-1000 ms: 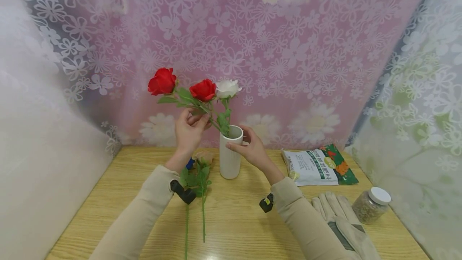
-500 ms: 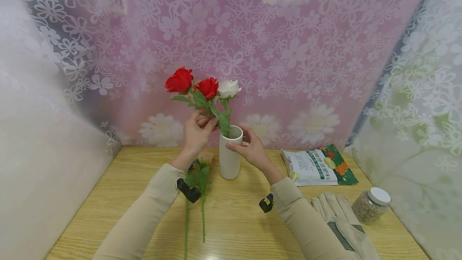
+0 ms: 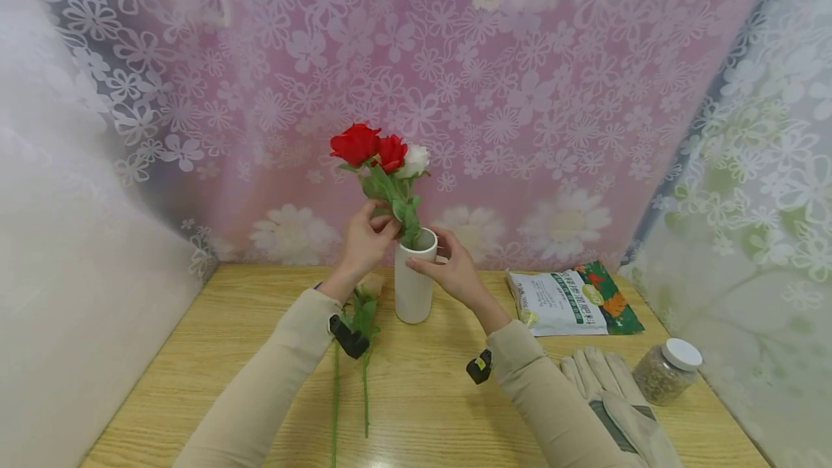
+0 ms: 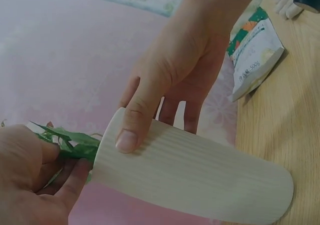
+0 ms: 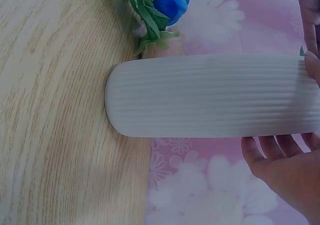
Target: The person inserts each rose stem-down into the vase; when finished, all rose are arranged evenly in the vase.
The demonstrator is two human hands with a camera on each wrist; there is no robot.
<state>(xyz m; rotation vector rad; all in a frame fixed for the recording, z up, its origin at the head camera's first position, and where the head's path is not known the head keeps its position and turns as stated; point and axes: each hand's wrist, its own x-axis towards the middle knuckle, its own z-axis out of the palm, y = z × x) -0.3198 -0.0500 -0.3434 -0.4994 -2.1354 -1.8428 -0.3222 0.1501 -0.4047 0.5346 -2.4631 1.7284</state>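
A white ribbed vase (image 3: 414,287) stands upright on the table. My right hand (image 3: 453,269) grips it near the rim, thumb in front and fingers round the far side, as the left wrist view also shows. Just left of the vase mouth, my left hand (image 3: 370,237) pinches a leafy stem (image 4: 75,142) below the blooms. Above it are a larger red rose (image 3: 354,144), a second red rose (image 3: 392,154) and a white rose (image 3: 416,162), close together. Their stems lead into the vase, though leaves and fingers hide which stem is pinched.
Left of the vase lie a blue rose (image 5: 172,6) and a pale peach rose (image 3: 372,283), their stems pointing toward me. To the right are a fertilizer bag (image 3: 562,302), work gloves (image 3: 617,396) and a white-lidded jar (image 3: 668,370). A patterned curtain (image 3: 520,92) hangs behind.
My left hand has moved right and slightly down toward the vase mouth. The larger red rose has swung right, now against the second red rose and near the white one. My right hand stays on the vase.
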